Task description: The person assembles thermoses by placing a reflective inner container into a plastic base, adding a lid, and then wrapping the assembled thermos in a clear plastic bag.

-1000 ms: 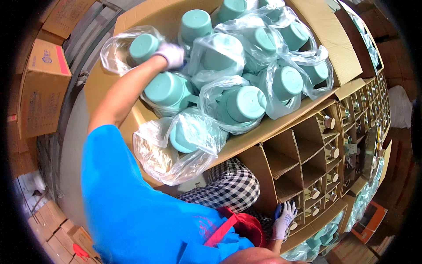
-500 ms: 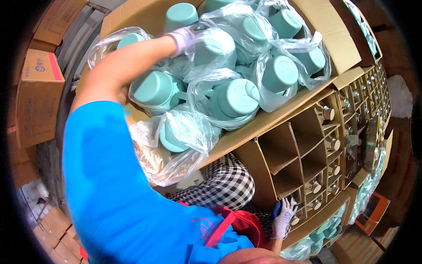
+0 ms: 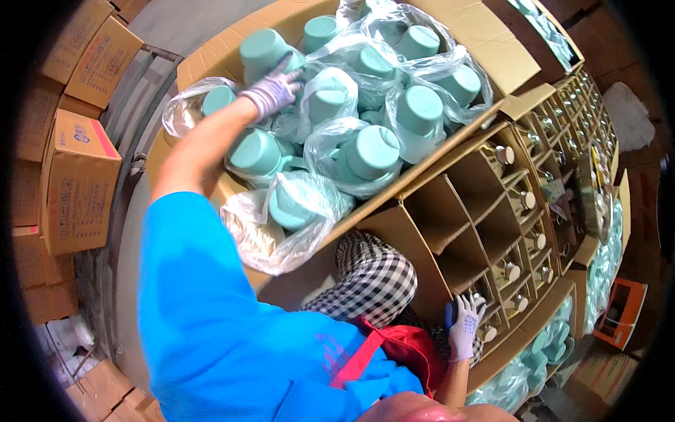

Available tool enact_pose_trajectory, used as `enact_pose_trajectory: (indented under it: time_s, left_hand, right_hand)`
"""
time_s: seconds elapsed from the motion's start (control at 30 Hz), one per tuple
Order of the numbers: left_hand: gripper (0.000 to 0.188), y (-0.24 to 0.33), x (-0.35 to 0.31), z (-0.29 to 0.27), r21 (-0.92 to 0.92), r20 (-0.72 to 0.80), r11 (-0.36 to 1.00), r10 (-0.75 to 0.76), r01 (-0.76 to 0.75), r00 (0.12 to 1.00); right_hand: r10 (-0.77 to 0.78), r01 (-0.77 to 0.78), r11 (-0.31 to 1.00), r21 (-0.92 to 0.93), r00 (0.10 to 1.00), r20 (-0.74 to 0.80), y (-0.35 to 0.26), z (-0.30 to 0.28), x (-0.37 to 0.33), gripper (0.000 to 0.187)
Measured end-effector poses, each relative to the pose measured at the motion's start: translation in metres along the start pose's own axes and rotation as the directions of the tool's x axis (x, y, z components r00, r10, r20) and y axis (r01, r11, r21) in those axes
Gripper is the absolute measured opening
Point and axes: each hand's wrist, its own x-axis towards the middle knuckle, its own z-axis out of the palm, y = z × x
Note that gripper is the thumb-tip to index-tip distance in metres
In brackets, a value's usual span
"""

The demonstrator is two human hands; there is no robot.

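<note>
Teal cup (image 3: 260, 46) meets empty, spread left hand (image 3: 270, 96) — right hand (image 3: 464, 326) splayed — printed carton (image 3: 81, 193) leftward

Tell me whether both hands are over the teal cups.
No, the left hand is at the teal cups, while the right hand is at the divided carton.

Brown cartons (image 3: 79, 200) at left, white plastic (image 3: 628, 116) at far right

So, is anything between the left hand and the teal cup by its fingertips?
Nothing solid shows between the left hand and that teal cup; the hand overlaps its near side in this view. Clear bags lie around other cups; I can't tell whether film covers this one.
</note>
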Motion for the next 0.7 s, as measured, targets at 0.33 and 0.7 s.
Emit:
enact_pose_trajectory:
  time_s: [0.33, 0.7]
  left_hand:
    - [0.023, -0.035, -0.129, -0.152, -0.116, -0.324, 0.948, -0.318, 0.296, 0.891]
    - [0.017, -0.037, -0.089, -0.111, 0.164, -0.233, 0.985, -0.017, 0.057, 0.972]
  right_hand:
    - [-0.056, 0.062, 0.998, 0.026, 0.978, -0.199, -0.002, 0.017, -0.033, 0.045]
    - [-0.179, 0.182, 0.968, -0.175, 0.983, 0.031, -0.025, 0.028, -0.096, 0.042]
